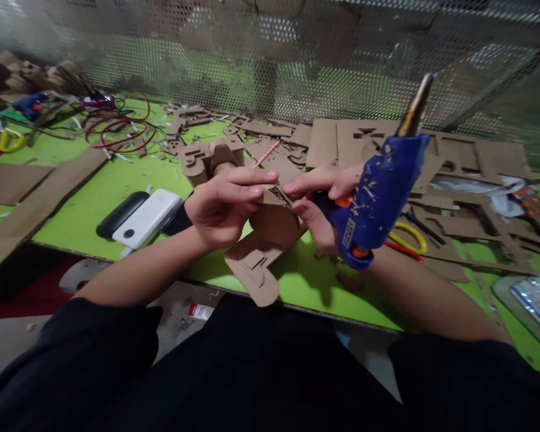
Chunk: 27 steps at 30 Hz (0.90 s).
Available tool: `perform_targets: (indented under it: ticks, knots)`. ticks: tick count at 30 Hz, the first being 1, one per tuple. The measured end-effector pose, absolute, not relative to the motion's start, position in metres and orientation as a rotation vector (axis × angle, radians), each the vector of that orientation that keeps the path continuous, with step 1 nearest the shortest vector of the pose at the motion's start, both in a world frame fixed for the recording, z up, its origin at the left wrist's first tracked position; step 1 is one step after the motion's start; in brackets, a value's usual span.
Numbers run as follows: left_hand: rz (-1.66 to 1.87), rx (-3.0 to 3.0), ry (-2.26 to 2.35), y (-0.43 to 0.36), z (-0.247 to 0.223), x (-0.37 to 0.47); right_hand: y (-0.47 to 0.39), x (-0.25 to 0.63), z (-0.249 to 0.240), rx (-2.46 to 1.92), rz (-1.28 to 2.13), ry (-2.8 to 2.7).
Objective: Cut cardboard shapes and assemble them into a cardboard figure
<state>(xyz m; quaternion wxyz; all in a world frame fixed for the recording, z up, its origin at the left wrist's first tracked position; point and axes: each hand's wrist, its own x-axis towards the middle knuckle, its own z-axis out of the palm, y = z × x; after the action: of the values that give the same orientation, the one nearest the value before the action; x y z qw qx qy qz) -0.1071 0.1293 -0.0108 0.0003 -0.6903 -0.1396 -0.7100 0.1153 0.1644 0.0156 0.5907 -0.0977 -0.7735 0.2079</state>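
A dark shirt point(270, 372) fills the bottom of the view, just short of the green surface's point(306, 288) front edge. Over that surface, the right hand point(319, 207) has its grip around a blue glue gun point(378, 192), whose metal nozzle points up and away; thumb and forefinger also pinch the top of a folded cardboard part point(274, 225). The left hand's point(225, 207) grip is narrow, fingertips on the same part's upper edge. The part sits centrally between both hands, its rounded lower end reaching the front edge; whether it touches the surface I cannot tell. Bare green shows just right of it and farther left, between a white power bank point(147, 219) and a long cardboard strip point(49, 204) that overhangs the edge. Cut cardboard sheets point(342, 144) crowd the right and back, up to a perforated metal screen point(234, 78).
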Motion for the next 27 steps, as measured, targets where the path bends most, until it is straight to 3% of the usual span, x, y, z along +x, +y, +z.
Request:
perform_targets:
  ticks: [14, 27]
  knots:
    - [-2.331, -2.269, -0.501, 0.123, -0.014, -0.109, 0.184, 0.115, 0.002, -0.194, 0.49, -1.918]
    - [-2.602, -2.605, -0.965, 0.122, -0.014, -0.113, 0.187, 0.105, -0.014, -0.179, 0.482, -1.781]
